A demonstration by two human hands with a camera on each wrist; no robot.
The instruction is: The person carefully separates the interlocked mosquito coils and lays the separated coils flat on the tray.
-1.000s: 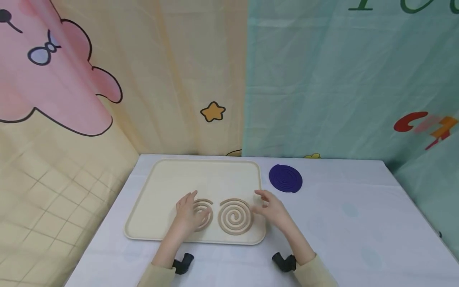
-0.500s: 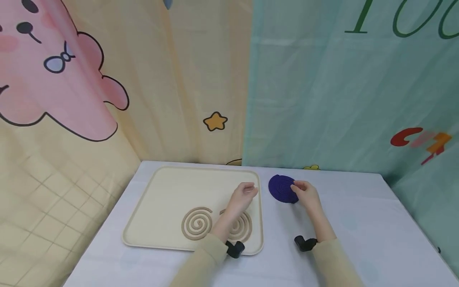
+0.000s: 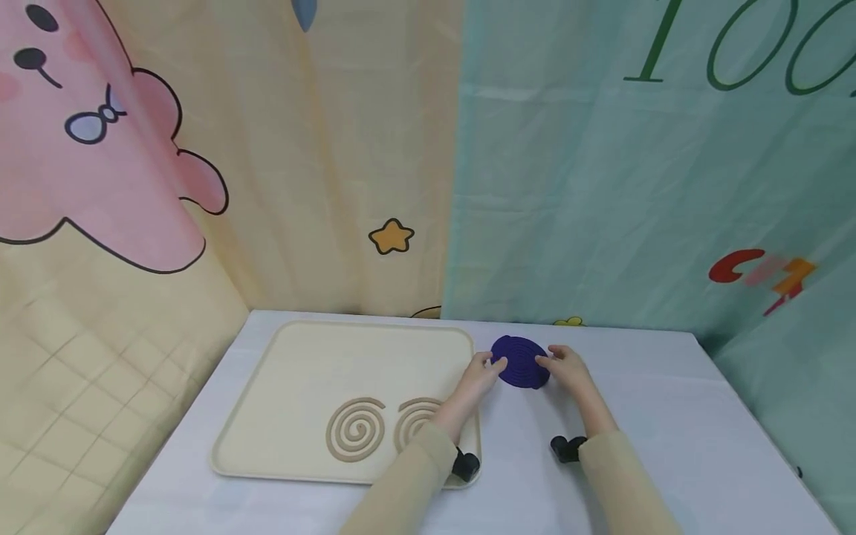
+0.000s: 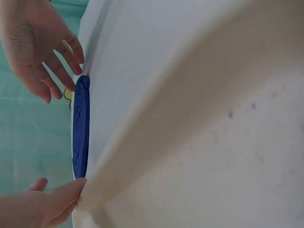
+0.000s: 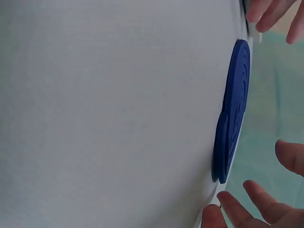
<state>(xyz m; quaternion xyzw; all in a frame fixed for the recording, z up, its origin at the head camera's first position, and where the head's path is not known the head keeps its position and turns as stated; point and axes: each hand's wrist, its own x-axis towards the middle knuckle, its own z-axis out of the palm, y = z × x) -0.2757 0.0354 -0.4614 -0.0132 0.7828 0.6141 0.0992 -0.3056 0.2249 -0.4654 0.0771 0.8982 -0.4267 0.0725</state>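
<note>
A flat, dark-blue spiral coil (image 3: 519, 371) lies on the white cloth just right of the cream tray (image 3: 301, 357). At its left edge is my left hand (image 3: 478, 377), fingers spread; in the left wrist view the fingertips of this hand (image 4: 52, 204) meet the coil's end (image 4: 81, 128). My right hand (image 3: 571, 371) is at the coil's right side, fingers apart and loosely bent. In the right wrist view, a gap shows between the right hand (image 5: 266, 209) and the coil (image 5: 232, 109). Two beige spiral coils lie on the tray: one whole (image 3: 355, 429), one (image 3: 411, 416) partly under my left forearm.
The tray's raised rim (image 3: 221, 446) runs beside the blue coil. A printed curtain (image 3: 568, 186) hangs behind the table's back edge. White tablecloth (image 3: 669, 431) extends to the right. Each wrist wears a black camera mount (image 3: 567, 449).
Both hands have moved from around the beige coils on the tray over to the blue coil. My left hand crossed the tray to the right. The head view has tilted up.
</note>
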